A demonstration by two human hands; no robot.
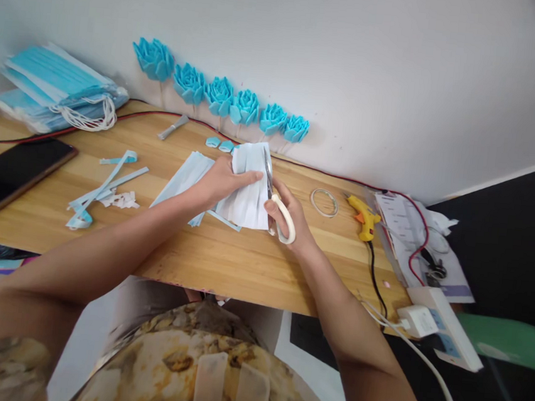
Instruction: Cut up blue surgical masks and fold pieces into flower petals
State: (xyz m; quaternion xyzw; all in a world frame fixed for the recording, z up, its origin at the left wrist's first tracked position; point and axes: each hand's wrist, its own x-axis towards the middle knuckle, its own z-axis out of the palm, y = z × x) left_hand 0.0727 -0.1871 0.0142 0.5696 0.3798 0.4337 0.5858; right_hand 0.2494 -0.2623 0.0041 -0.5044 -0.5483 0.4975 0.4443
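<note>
My left hand [232, 178] is closed on a face mask [245, 206] with its white side up, the thumb pressing on top. In my right hand [290, 212] are scissors [287, 222] with cream handles, their blades lying along the mask's right edge. More pale blue mask pieces [184, 177] lie on the wooden table under and beside my left hand. Small blue cut petals [213, 142] lie just behind it. Cut blue strips [108, 188] and white scraps [124, 199] are to the left.
Several blue fabric flowers [219, 95] on sticks lean against the wall. A mask stack [60, 89] and a phone [14, 176] are at left. To the right lie a wire coil [324, 203], a yellow glue gun [364, 217] and a power strip [447, 328].
</note>
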